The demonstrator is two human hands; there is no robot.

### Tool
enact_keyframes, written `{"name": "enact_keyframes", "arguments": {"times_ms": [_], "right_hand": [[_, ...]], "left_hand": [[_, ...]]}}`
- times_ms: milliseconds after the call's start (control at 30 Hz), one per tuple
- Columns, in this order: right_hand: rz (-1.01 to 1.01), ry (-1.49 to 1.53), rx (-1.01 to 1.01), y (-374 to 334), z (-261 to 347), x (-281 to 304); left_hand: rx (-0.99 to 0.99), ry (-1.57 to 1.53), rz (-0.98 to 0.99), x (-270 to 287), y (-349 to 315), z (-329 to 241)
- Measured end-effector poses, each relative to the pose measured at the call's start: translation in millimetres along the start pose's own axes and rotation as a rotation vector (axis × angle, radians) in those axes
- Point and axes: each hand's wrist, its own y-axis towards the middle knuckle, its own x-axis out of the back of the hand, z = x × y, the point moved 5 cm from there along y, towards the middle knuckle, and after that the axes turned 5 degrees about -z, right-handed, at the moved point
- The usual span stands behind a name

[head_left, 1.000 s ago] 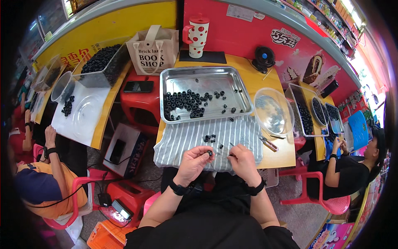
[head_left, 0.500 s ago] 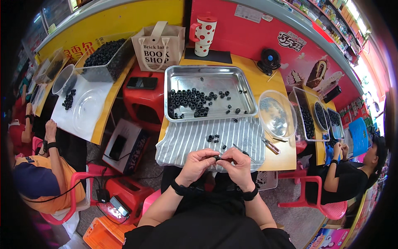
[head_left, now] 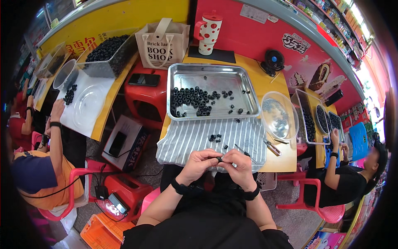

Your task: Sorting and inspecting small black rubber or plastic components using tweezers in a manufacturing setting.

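A small black piece (head_left: pixel 219 159) is pinched between the fingertips of my left hand (head_left: pixel 197 165) and my right hand (head_left: pixel 238 167), over the near edge of a grey striped cloth (head_left: pixel 182 145). The fingers cover most of it. Several loose short black cylinders (head_left: pixel 215 137) lie on the cloth just beyond my hands. A thin pointed tool (head_left: pixel 242 150) rests by my right hand, its kind hard to tell. Beyond the cloth stands a shallow metal tray (head_left: pixel 224 81) with many hollow black cylinders (head_left: pixel 192 97), mostly on its left side.
Right of the tray sits a clear round tub (head_left: pixel 280 118), with a small hand tool (head_left: pixel 272 148) near it. A spotted tumbler (head_left: pixel 208 35), cloth bag (head_left: pixel 162 45) and black fan (head_left: pixel 273 61) stand behind. Co-workers sit left (head_left: pixel 39 174) and right (head_left: pixel 344 182).
My hands stay together on the black piece, with only slight finger movement. The view has shifted a little. Both co-workers have moved their arms forward toward their tables.
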Motion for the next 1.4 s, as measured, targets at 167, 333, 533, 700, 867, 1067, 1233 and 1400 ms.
{"name": "enact_keyframes", "arguments": {"times_ms": [167,333,533,700,867,1067,1233,1400], "right_hand": [[0.008,-0.027,0.022,0.6,2.7,-0.6],[0.057,-0.154,0.148,5.3,8.9,-3.3],[0.088,-0.159,0.146,5.6,0.3,-3.7],[0.095,-0.172,0.146,9.0,-1.1,-4.5],[0.127,-0.321,0.251,11.0,8.5,-7.9],[0.097,-0.429,0.292,13.8,23.8,-9.8],[0.108,-0.511,0.27,14.4,23.0,-12.1],[0.084,-0.567,0.303,15.7,28.7,-12.2]], "left_hand": [[0.016,-0.085,-0.005,-3.3,-0.5,-1.3],[-0.026,-0.054,0.003,-2.3,0.7,-1.7],[0.004,0.04,-0.034,-1.8,2.4,-0.5],[0.044,0.072,0.0,-8.7,2.5,-8.8],[0.09,0.087,0.06,-7.9,3.1,-7.1],[0.221,-0.168,0.184,-2.2,4.0,-3.4],[0.231,-0.152,0.239,-3.1,2.6,-4.3],[0.245,-0.163,0.268,-1.6,3.4,-5.1]]}}
